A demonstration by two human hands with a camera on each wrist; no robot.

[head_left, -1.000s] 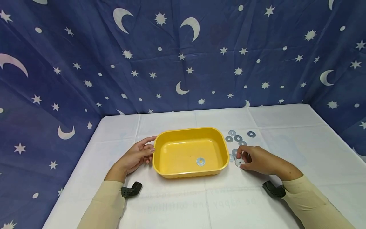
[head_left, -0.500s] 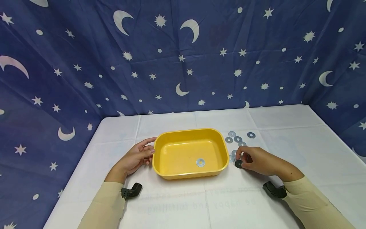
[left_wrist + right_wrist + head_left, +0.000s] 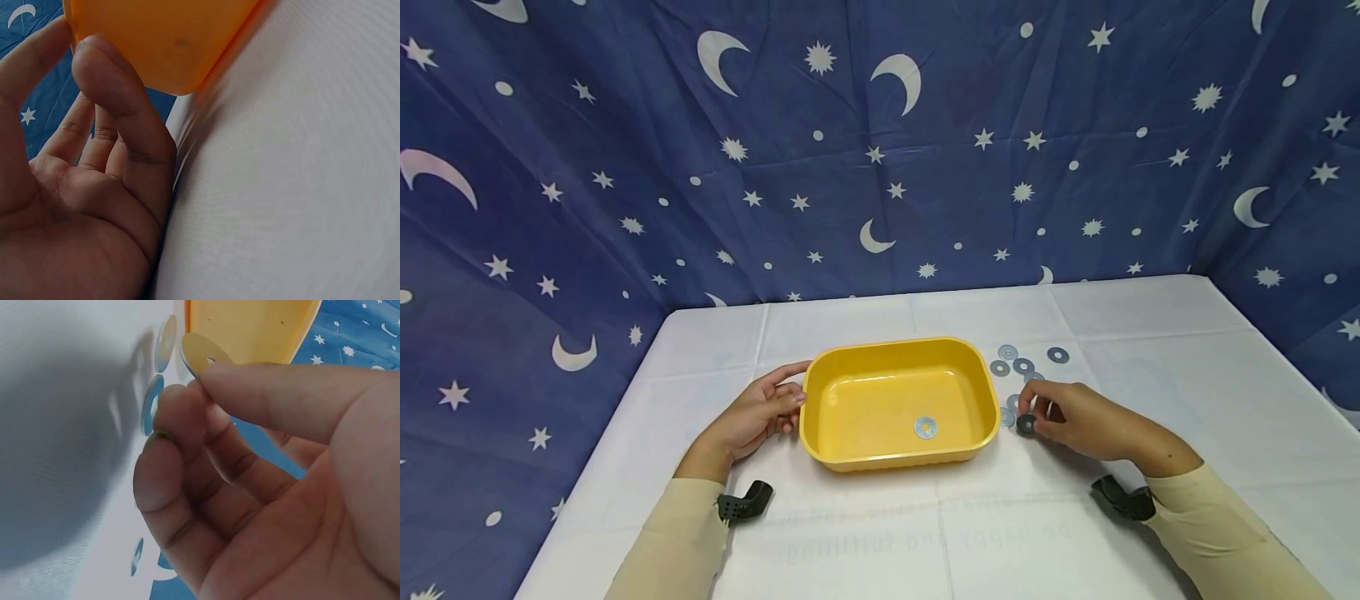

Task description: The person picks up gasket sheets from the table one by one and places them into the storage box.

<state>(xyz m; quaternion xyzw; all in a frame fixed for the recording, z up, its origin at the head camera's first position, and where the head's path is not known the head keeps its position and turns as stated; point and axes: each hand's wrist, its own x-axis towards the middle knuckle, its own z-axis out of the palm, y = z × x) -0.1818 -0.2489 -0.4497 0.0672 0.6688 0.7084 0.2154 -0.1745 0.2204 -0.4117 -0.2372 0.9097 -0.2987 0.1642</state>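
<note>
A yellow plastic tray (image 3: 898, 457) sits at the middle of the white table, one silver washer (image 3: 926, 427) lying flat inside it. At its left end my left hand (image 3: 758, 417) touches the outside near the rim with thumb and index finger; the other fingers are loosely bent. To the right of the tray, my right hand (image 3: 1078, 421) pinches a washer (image 3: 201, 353) between thumb and fingertips. That washer is tilted and looks dark in the head view. Loose washers (image 3: 1023, 366) lie around and beyond my right fingers, some partly hidden by the hand.
A white cloth (image 3: 865, 533) with faint lettering covers the table. One washer (image 3: 1057, 355) lies apart from the others at the back right. Behind and beside the table hangs a blue curtain (image 3: 790, 167) with moons and stars.
The washer in my right fingers has tilted, turning from bright silver to dark in the head view. My left hand and the tray have stayed in place.
</note>
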